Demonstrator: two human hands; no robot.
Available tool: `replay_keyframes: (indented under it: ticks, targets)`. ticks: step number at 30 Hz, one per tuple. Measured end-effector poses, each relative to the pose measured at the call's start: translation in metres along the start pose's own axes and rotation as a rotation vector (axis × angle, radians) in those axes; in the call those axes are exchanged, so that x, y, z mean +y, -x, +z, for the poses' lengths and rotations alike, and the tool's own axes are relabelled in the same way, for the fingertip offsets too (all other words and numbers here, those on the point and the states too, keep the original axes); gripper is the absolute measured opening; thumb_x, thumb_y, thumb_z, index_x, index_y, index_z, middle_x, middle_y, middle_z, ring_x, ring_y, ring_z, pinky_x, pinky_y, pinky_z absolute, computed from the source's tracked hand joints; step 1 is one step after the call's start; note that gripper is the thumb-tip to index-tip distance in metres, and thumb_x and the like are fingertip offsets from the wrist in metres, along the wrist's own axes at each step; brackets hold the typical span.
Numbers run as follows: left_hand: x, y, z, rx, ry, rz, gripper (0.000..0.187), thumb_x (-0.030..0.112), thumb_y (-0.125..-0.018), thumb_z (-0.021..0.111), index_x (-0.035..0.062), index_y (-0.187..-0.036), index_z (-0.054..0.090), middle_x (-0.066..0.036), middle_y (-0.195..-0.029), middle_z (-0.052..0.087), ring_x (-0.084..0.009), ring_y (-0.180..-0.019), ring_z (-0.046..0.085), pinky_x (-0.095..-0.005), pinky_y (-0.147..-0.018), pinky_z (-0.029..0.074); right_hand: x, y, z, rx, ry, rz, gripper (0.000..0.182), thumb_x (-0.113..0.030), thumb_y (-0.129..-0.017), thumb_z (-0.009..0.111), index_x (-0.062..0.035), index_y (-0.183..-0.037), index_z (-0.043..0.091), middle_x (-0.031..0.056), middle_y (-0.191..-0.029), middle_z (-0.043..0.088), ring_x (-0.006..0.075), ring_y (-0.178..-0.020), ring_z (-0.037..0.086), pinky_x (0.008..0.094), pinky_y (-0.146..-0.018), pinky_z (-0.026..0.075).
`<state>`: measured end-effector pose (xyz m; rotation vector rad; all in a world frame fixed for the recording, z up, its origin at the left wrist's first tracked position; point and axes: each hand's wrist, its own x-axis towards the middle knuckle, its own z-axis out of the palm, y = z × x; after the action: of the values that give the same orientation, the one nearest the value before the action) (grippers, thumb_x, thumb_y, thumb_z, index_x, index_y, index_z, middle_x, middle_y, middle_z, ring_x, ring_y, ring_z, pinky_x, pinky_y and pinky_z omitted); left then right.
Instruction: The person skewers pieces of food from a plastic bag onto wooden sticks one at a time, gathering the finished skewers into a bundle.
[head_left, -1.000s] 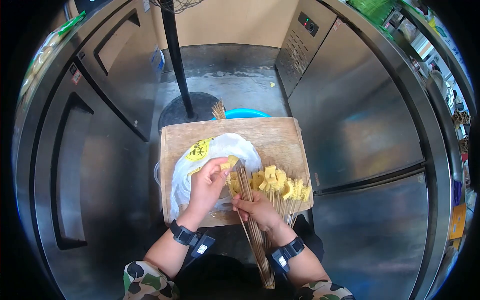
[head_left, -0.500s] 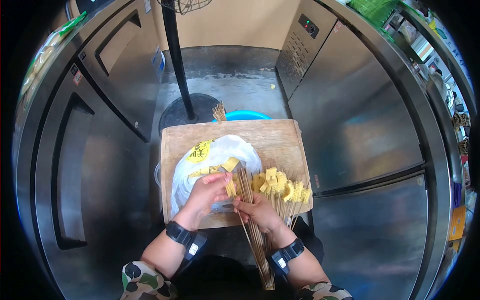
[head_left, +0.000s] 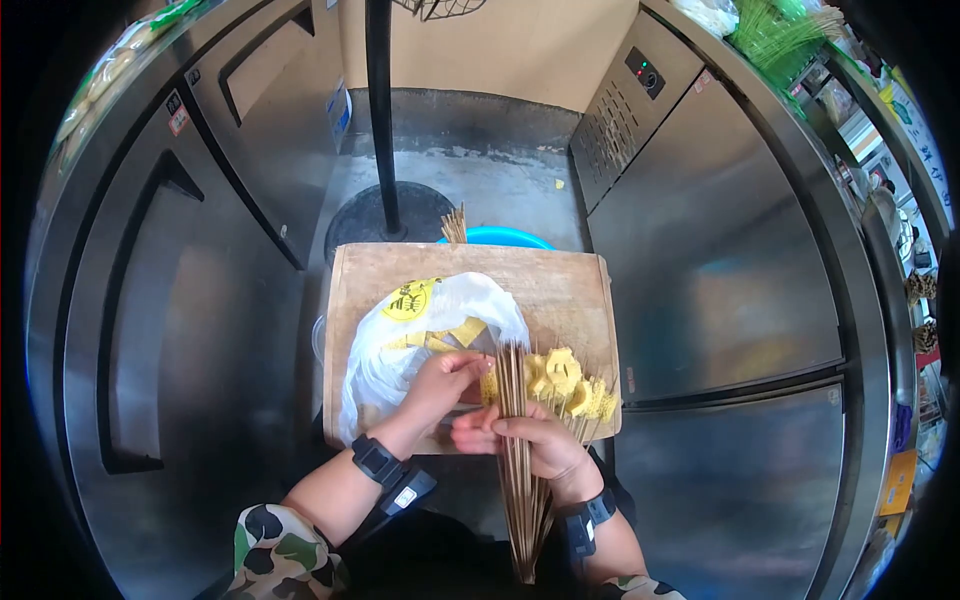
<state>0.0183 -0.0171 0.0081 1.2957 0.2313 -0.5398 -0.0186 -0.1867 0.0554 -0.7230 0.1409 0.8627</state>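
Note:
My left hand point(head_left: 440, 392) is closed in a pinch on a yellow spongy food piece point(head_left: 489, 388), partly hidden behind the skewers. My right hand point(head_left: 545, 440) grips a bundle of thin bamboo skewers point(head_left: 515, 470), thumb across it; its other fingers are blurred. Close to my left hand, an open white plastic bag point(head_left: 470, 293) with a yellow print holds flat yellow pieces point(head_left: 467, 331). Right of the bundle, several skewered yellow pieces point(head_left: 562, 372) lie together. Bag and skewered pieces rest on a wooden board point(head_left: 560, 268).
Steel cabinets stand close on the left point(head_left: 230, 290) and right point(head_left: 720, 240). Behind the board are a black pole point(head_left: 381, 120) on a round base, a blue basin point(head_left: 505, 237) and more skewers point(head_left: 454, 226). Green stalks point(head_left: 775, 40) lie on the right-hand counter.
The skewer bundle now stands more upright, in front of the yellow piece. My right hand's fingers have loosened and spread to the left. The whole view has shifted slightly.

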Motion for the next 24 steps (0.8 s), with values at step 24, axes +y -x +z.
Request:
replay_keyframes:
  ticks: [24]
  targets:
    - [-0.009,-0.013,-0.005,0.336,-1.074,0.508,0.012,0.011,-0.080,0.051,0.0097,-0.090,0.058,-0.011,-0.091,0.051,-0.0301,-0.087,0.056,-0.0399,-0.070,0.045,0.008,-0.007,-0.005,0.221,0.405,-0.064,0.017,-0.002,-0.082,0.053,-0.0016,-0.096,0.063,0.0025,-0.081,0.059,0.0074,-0.069,0.052,0.0195,-0.065,0.043]
